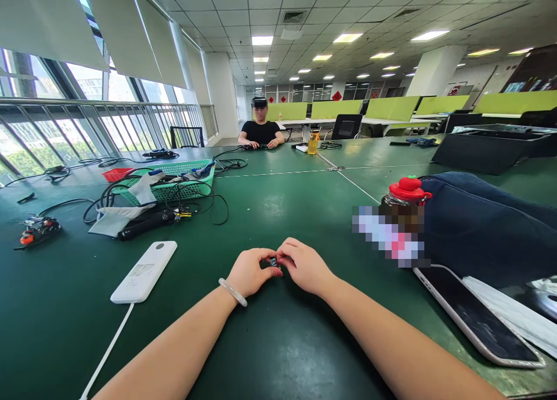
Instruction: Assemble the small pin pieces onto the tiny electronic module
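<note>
Both hands meet over the green table (278,342), near the middle of the head view. Between the thumb and fingers of my left hand (252,272) is a small dark blue electronic part (274,262), its exact kind too small to make out. My right hand (304,265) is closed with its fingertips pinched at the right side of this part. The fingers cover much of it. A pale bangle (232,292) circles my left wrist.
A white power bank (145,272) with a cable lies left. Behind it stands a green basket (204,185) of cables and tools. On the right are a phone (474,313), a red-lidded bottle (402,205) and a dark blue bag (483,226). A person (261,132) sits opposite.
</note>
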The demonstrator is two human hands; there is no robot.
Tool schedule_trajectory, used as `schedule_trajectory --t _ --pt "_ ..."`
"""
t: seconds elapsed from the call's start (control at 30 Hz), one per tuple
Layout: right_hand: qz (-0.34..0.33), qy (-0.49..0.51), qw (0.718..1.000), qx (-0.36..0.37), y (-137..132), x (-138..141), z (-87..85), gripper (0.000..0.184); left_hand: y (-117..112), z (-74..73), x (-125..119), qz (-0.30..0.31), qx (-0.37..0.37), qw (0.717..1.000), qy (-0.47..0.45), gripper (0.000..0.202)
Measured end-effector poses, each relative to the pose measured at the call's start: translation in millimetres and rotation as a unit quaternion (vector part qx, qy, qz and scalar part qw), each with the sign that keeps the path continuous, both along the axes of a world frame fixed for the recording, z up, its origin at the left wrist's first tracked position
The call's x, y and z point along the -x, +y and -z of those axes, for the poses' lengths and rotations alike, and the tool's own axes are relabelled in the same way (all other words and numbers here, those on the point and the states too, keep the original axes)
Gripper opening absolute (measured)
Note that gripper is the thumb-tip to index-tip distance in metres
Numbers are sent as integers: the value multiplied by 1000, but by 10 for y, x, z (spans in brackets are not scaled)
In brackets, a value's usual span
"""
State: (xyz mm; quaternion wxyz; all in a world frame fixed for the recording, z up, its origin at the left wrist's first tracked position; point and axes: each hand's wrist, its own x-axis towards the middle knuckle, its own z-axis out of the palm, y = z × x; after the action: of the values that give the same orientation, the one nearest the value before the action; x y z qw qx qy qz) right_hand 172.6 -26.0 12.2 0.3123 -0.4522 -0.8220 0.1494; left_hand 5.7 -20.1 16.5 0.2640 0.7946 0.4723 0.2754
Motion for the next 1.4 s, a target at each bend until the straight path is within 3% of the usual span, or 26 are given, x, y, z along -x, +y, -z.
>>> schedule_trajectory --t 0.2,0.47,0.77,0.83,0.93,1.03,1.17,1.27,1.4 --pt "-2 5 1000 -3 6 2 11 13 -8 -11 0 3 -15 1000 26 24" --pt "14 91 995 36 5 49 25 12 -7 -10 -1 13 -24 999 33 24" --pt "17 84 995 51 -10 70 33 8 3 13 0 19 -20 999 18 17" --pt "26 114 990 77 -8 75 24 4 6 21 1 16 -18 1000 11 22" --pt "45 184 969 159 31 68 37 14 7 23 4 9 -12 1000 -6 33" --pt "59 235 946 214 103 18 74 21 22 30 15 13 2 999 -40 31" --pt "87 136 970 180 155 -63 108 11 96 97 48 -8 58 991 -117 29" --pt "62 15 987 145 129 -63 116 9 155 160 73 -20 83 985 -148 31" --pt "38 -52 988 139 77 -22 117 11 173 185 83 -24 86 984 -156 31"
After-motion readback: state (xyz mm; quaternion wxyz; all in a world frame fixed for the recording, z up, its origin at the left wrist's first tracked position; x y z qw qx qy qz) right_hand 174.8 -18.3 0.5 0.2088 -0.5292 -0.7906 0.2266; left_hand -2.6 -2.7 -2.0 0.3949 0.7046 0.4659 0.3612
